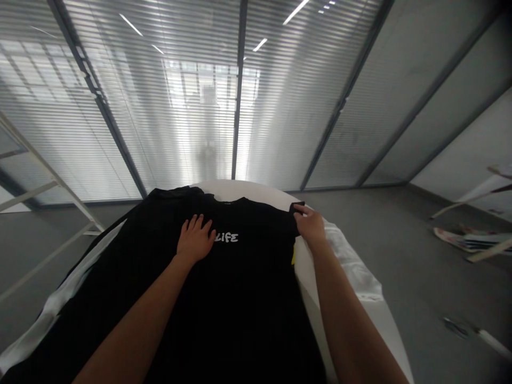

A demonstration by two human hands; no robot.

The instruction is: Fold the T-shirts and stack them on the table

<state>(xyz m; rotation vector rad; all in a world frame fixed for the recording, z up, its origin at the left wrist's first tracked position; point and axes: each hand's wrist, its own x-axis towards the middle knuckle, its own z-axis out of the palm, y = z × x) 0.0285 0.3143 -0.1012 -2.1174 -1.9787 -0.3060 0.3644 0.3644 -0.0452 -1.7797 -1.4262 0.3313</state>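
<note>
Spread face up on a white round-ended desk [386, 320]: a black short-sleeved fabric T-shirt [240, 298], collar at the far end, hem near the body, long axis straight ahead and away. Across the chest, white cartoon lettering [227, 238], readable as "LIFE". Perhaps more letters hidden to its left under the palm; cannot tell. No other brand or label legible.

Just left of the lettering, left hand [195, 238] laid palm down, fingers spread and flat on the cloth, gripping nothing. Well right of the lettering and slightly farther away, right hand [310, 225] closed in a pinch on the black sleeve [298, 207] at the shirt's outer edge, thumb and fingers folded over the hem. Of the two hands, nearer to the lettering: the left.

Below and right of the lettering, beside the right wrist, a small yellow tag [294, 256] peeping out at the shirt's side, nothing readable on it. Farther right of the lettering, crumpled white cloth [356, 272] along the desk rim.
</note>
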